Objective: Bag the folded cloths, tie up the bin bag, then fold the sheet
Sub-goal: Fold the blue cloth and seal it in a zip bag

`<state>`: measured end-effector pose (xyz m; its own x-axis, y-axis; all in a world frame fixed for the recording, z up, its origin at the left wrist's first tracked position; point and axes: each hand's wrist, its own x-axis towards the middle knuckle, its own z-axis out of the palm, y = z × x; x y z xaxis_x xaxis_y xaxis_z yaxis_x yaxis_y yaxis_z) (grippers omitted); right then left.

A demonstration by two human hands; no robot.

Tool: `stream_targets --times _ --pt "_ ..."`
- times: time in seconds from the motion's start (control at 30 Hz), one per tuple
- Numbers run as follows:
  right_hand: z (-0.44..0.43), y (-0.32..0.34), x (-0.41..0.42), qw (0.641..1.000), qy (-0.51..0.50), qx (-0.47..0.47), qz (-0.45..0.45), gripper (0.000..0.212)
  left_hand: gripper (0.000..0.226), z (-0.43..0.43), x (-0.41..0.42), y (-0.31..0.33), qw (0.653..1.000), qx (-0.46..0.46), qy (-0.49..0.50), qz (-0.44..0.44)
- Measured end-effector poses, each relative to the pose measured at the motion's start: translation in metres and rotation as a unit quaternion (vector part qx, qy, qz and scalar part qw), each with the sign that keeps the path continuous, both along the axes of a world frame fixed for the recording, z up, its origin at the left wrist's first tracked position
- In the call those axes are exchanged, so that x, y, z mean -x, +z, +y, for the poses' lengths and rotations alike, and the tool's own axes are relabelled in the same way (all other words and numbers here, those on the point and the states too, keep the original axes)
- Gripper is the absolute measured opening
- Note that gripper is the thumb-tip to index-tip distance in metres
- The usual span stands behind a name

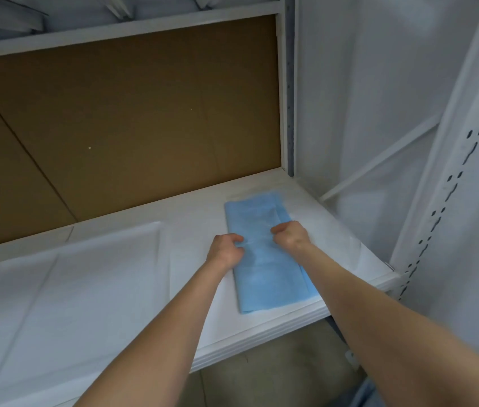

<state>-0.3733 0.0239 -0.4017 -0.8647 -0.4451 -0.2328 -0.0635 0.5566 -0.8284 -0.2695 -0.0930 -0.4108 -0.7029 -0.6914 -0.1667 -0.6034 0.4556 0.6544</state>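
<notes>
Two hands gathering the blue sheet point(270, 277)

Left of the work a white liner point(70, 277) covers the shelf point(173, 198); the left hand point(225, 249), fingers curled, pinches the folded blue sheet at mid-length; the right hand point(292, 235) pinches it likewise. Uneven pulls could skew the fold, I judge; the liner may slide underneath. Brown cardboard point(132, 118) backs the shelf; a slotted upright point(452, 177) stands rightmost.

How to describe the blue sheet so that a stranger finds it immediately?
Find the white shelf with the brown cardboard back panel. At its right end lies a narrow folded blue sheet, pinched by the left hand and right hand. It alone is blue; the neighbouring sheet is white.
</notes>
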Motion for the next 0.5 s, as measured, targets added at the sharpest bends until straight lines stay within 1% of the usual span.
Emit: stream_targets --times 0.07,0.2,0.3,0.43,0.5 --pt "-0.001 0.003 0.0 0.999 -0.005 -0.006 0.035 0.032 0.04 -0.002 0.002 0.0 1.0 0.014 0.012 0.003" --pt "0.008 0.003 0.006 0.996 -0.041 -0.043 0.072 0.031 0.04 -0.001 0.008 0.001 1.0 0.025 0.013 -0.005" --pt "0.014 -0.004 0.011 0.994 -0.034 -0.075 0.072 0.031 0.039 0.002 0.011 -0.002 1.0 0.024 0.013 -0.012" --pt "0.017 -0.001 0.013 0.992 -0.027 -0.081 0.092 0.035 0.041 0.005 0.011 -0.003 0.999 0.025 0.009 -0.027" --pt "0.018 0.0 0.015 0.992 -0.022 -0.086 0.094 0.031 0.042 0.006 0.011 -0.003 0.999 0.025 0.009 -0.029"
